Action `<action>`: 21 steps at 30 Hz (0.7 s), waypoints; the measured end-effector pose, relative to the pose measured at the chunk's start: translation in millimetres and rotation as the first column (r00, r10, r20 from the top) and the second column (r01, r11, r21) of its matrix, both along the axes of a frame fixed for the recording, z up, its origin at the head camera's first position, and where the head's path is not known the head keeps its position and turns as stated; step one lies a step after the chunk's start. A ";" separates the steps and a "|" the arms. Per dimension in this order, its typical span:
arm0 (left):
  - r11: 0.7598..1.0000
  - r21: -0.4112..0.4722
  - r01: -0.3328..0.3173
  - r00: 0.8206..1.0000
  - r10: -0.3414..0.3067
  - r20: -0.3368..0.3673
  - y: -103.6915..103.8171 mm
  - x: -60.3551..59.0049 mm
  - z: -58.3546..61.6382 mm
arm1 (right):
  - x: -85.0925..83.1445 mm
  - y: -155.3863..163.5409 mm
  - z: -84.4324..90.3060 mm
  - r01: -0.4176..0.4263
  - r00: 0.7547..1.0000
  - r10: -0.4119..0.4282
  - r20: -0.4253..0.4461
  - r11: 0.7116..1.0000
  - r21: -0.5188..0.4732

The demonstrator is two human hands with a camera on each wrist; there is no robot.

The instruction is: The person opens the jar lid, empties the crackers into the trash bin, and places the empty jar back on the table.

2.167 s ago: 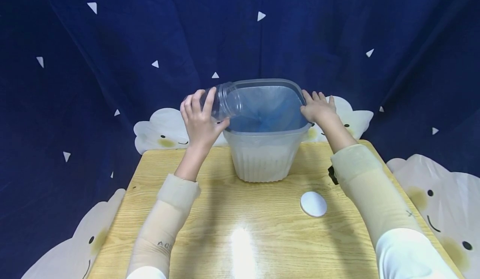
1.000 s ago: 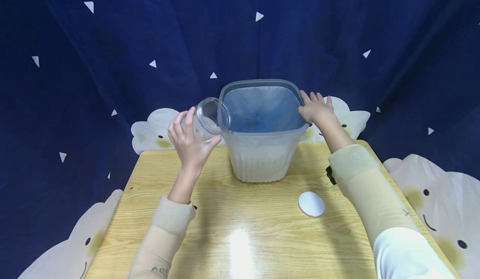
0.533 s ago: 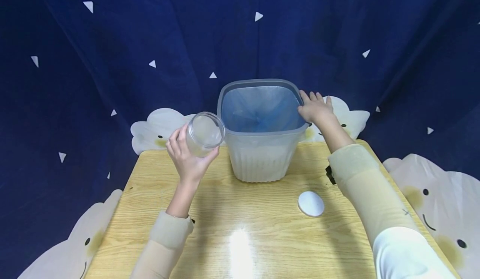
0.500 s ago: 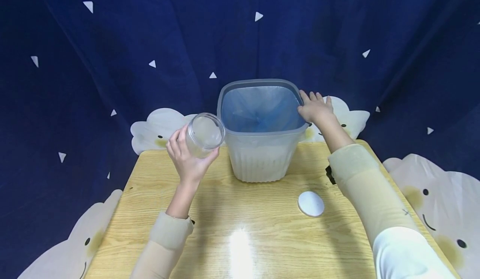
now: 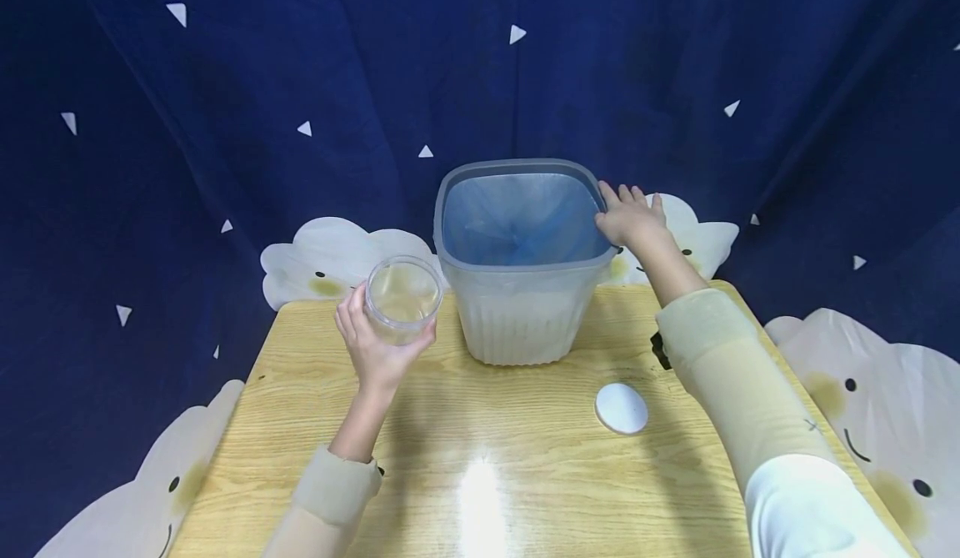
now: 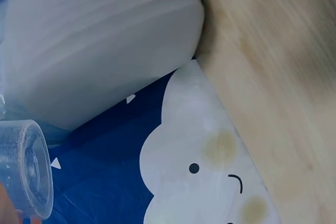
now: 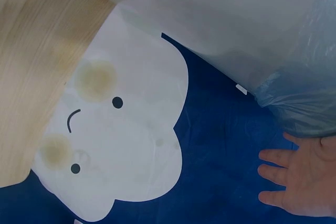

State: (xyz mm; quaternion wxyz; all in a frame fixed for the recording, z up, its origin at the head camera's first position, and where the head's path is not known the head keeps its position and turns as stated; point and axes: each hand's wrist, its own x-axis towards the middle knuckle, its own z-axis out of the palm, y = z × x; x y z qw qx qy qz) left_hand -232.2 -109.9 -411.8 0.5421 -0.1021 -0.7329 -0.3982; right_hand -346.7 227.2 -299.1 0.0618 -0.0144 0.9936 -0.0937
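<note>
My left hand (image 5: 378,348) grips a clear plastic jar (image 5: 402,298), mouth up and lidless, just left of a translucent bin (image 5: 522,324) lined with a blue bag (image 5: 525,220). The jar (image 6: 25,167) also shows at the lower left of the left wrist view, beside the bin's ribbed wall (image 6: 100,51). My right hand (image 5: 632,216) rests with straight fingers against the bin's right rim; in the right wrist view the fingers (image 7: 278,178) spread next to the bag's overhang (image 7: 296,100). A white round lid (image 5: 622,408) lies on the wooden table (image 5: 480,458) in front of the bin, right of centre.
A dark blue cloth with white triangles and smiling cloud shapes (image 5: 330,259) hangs behind and around the table. The table's edges drop off left and right. A small black object (image 5: 660,349) sits under my right forearm.
My left hand has drawn the jar back from over the bin's rim, turned it from tipped to upright, and lowered it to the left of the bin. The right hand has stayed put.
</note>
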 end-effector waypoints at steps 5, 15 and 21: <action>1.000 0.010 0.023 0.999 -0.023 0.024 -0.7 6.3 -8.7 | 0.3 0.1 0.0 -0.001 1.000 0.001 0.003 1.000 -0.005; 0.997 0.037 0.063 0.995 -0.065 0.077 -1.4 20.0 -26.3 | -0.8 -0.3 -0.8 -0.002 1.000 0.002 -0.007 1.000 -0.001; 0.996 0.050 0.078 0.990 -0.083 0.116 -0.7 26.7 -37.3 | -0.1 0.0 -0.7 0.001 1.000 -0.001 -0.001 1.000 -0.009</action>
